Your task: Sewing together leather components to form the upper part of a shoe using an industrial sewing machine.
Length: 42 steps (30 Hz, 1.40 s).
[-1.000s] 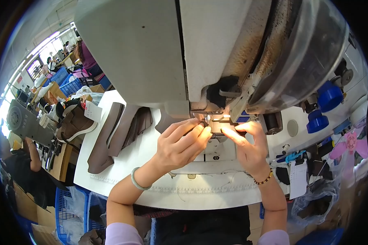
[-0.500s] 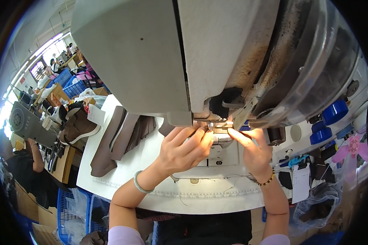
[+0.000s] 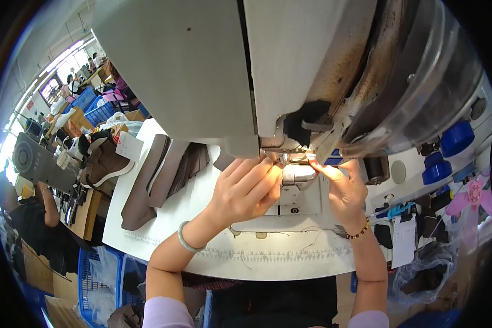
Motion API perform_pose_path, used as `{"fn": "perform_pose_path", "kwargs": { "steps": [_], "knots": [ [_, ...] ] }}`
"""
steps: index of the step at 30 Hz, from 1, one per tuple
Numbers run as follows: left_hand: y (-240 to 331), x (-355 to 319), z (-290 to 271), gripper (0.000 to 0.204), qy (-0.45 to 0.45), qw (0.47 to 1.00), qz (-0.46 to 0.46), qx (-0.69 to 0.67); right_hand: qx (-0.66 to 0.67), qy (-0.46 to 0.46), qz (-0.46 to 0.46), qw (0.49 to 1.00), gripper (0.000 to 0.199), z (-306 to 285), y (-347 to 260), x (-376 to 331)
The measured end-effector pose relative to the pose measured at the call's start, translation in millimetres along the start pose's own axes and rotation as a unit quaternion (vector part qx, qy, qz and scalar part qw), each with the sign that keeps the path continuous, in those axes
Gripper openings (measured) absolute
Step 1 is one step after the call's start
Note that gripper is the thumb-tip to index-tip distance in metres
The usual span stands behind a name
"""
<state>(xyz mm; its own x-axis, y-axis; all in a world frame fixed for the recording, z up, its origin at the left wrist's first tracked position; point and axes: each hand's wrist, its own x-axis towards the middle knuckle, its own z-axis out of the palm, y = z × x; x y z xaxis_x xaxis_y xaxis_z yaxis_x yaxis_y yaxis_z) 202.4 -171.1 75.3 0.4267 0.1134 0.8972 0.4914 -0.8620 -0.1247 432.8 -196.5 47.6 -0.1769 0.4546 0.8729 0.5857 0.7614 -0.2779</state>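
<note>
Left hand [image 3: 243, 188] curled, right hand [image 3: 346, 191] loosely spread at a sewing machine [image 3: 202, 71]; any grip cannot be told. More metal bed [image 3: 300, 174] shows than a second ago, so the sewing is less hidden.

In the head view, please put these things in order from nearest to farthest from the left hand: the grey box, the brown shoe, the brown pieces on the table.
1. Brown pieces: on the table, left of the hand.
2. Brown shoe: farther left, beyond the pieces.
3. Grey box: farthest left.
</note>
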Motion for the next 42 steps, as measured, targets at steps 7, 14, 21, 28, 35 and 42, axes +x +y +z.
{"fn": "perform_pose_path", "kwargs": {
  "steps": [7, 14, 21, 28, 35, 42],
  "knots": [
    [-3, 2, 1, 0.015, 0.004, 1.000, -0.007, -0.002, -0.001, 0.026, 0.021, 0.999, 0.035, 7, 4, 3],
    [-1, 1, -2, 0.016, 0.012, 1.000, -0.008, -0.001, -0.019, 0.044, -0.016, 0.999, 0.038, 8, -5, 8],
    [-16, 20, -39, 0.015, -0.144, 0.930, -0.332, -0.066, -0.072, 0.034, -0.003, 0.997, 0.043, -1, 0, -7],
    [-137, -26, -10, 0.033, -0.202, 0.868, -0.411, -0.193, -0.039, 0.069, -0.031, 0.996, 0.041, 12, -15, 6],
    [-86, -17, 6, 0.033, 0.086, 0.530, -0.622, -0.570, -0.083, 0.081, -0.043, 0.992, 0.039, 2, -10, 5],
    [39, -78, -70, 0.043, 0.377, 0.572, -0.520, -0.510, 0.022, 0.158, -0.059, 0.985, 0.026, -29, -61, 8]
  ]
}}
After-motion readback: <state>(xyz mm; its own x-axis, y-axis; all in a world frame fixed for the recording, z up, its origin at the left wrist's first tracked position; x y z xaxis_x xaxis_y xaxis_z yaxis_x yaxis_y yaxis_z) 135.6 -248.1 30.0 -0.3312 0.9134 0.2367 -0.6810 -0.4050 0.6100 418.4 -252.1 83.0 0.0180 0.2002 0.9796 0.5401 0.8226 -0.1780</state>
